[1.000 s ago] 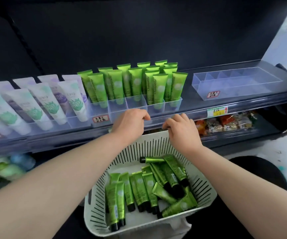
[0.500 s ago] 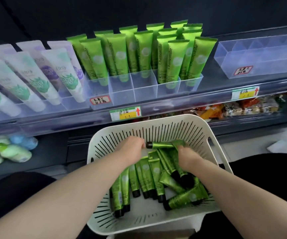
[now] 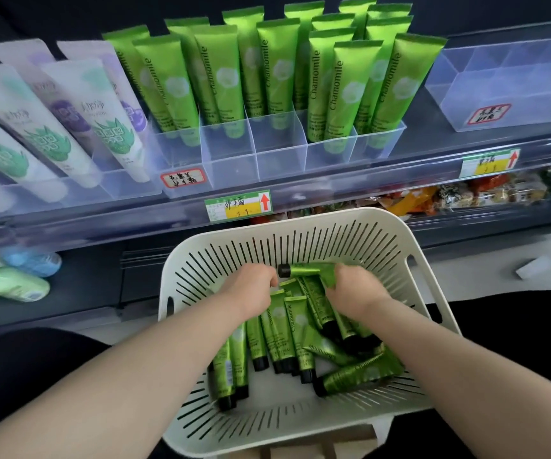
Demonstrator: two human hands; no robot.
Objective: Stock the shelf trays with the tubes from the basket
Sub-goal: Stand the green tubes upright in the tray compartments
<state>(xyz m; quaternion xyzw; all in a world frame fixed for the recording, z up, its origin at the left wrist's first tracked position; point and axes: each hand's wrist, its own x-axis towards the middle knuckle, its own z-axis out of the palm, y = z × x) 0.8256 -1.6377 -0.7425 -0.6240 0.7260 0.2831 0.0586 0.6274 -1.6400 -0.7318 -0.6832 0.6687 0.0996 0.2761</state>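
A white slotted basket (image 3: 304, 216) sits in front of me, holding several small green tubes with black caps (image 3: 288, 332). Both hands are down inside it. My right hand (image 3: 355, 289) grips one green tube (image 3: 304, 270) that lies crosswise, its cap pointing left. My left hand (image 3: 252, 288) is curled over the top ends of the piled tubes, with its fingertips hidden. On the shelf above, a clear divided tray (image 3: 277, 150) holds upright green Chamomile tubes (image 3: 274, 67), and its two middle front compartments are bare.
White tubes with green and purple prints (image 3: 102, 124) fill trays at the left. An empty clear tray (image 3: 506, 77) stands at the right of the shelf. Below the shelf edge are bottles (image 3: 12, 283) at the left and snack packets (image 3: 473, 193) at the right.
Both hands left the basket's far rim and dropped into it. The right hand has closed on a crosswise tube. The view has tilted down and drawn closer to the shelf.
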